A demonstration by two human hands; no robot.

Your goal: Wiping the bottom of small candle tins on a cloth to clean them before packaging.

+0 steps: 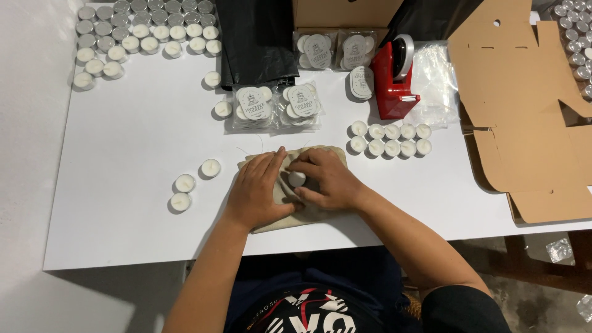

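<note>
Now we press our left hand [258, 190] flat on the pouch [290, 213] near the worktop's [123, 209] front edge, right hand [324, 179] pinching a candle [297, 179], which probably needs slipping inside.

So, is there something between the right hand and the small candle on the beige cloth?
Nothing visible. The right hand already holds the tealight with its fingers, on the beige cloth. The left hand presses the cloth beside it.

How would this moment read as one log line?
left hand: flat on beige cloth pouch | right hand: on small white tealight candle | surface: white table
</note>
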